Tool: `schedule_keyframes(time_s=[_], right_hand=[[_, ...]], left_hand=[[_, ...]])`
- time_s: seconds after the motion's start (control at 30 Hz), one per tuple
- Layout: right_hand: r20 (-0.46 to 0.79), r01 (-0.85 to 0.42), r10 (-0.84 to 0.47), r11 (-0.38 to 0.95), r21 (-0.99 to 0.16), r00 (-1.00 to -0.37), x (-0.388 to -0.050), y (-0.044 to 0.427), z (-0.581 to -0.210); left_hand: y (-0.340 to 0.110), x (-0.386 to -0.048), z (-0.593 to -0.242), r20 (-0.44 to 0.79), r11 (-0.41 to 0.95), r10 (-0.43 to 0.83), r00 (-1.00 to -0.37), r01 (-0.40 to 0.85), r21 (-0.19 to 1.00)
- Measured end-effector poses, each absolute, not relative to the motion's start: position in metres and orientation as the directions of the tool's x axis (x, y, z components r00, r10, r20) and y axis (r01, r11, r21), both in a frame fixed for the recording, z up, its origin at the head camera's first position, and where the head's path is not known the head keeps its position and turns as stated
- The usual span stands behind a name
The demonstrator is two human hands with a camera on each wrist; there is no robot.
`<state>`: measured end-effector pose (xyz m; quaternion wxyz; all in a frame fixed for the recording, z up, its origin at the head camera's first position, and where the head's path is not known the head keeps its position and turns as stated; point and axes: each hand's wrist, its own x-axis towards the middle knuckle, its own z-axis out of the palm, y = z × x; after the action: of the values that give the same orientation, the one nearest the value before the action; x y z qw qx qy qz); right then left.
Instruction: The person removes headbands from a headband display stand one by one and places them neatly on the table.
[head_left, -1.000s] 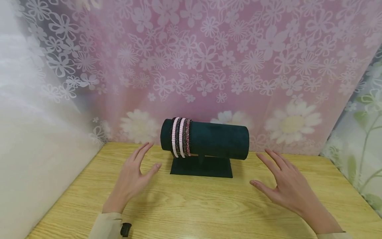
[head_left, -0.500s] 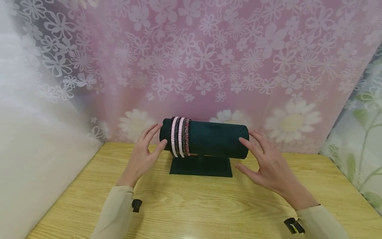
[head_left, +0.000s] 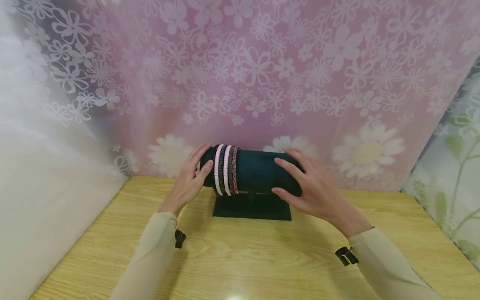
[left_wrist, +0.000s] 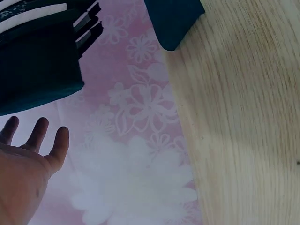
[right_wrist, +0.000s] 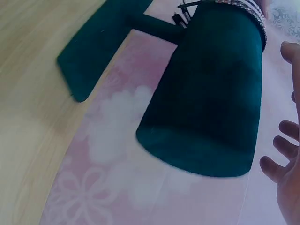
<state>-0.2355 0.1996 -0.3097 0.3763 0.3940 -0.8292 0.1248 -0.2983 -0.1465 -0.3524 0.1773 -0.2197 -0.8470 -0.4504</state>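
Display stand: the dark green display stand (head_left: 251,208) stands upright on the desk (head_left: 232,262), its roll (head_left: 258,171) level above the base.
Headbands: a row of headbands (head_left: 226,171), two pale among darker glittery ones, sits around the stand's roll, near its left end.
Left hand: the left hand (head_left: 187,181) is at the stand's left end; grip apart, fingers extended, holding nothing; contact cannot be told.
Right hand: the right hand (head_left: 318,191) is at the stand's right end; grip apart, thumb clear of the fingers, nothing clamped; contact likewise uncertain.
Change: over the last second both hands have closed in on the stand from either side; stand and headbands show no evident shift.
Bearing on work: judged an approach stage, stand bracketed but not held.
Rear edge: the desk's back edge runs just behind the stand, the floral curtain (head_left: 262,83) beyond; tightest side.
Room: widest in front of the stand, towards the person.
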Motion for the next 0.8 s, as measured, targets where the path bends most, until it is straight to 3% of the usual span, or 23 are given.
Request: schedule_keyframes(time_s=[0.27, 0.6, 0.8], right_hand=[[0.683, -0.753, -0.582, 0.655, 0.071, -0.441, -0.251, 0.173, -0.302], [0.643, -0.758, -0.580, 0.652, -0.003, -0.501, -0.269, 0.148, -0.306], [0.618, -0.725, -0.583, 0.688, 0.029, -0.528, -0.276, 0.141, -0.310]], left_hand=[[-0.140, -0.311, -0.362, 0.504, 0.364, 0.216, -0.836, 0.548, 0.753], [-0.133, -0.297, -0.354, 0.488, 0.370, 0.212, -0.847, 0.532, 0.762], [-0.132, -0.300, -0.360, 0.502, 0.347, 0.194, -0.843, 0.538, 0.769]])
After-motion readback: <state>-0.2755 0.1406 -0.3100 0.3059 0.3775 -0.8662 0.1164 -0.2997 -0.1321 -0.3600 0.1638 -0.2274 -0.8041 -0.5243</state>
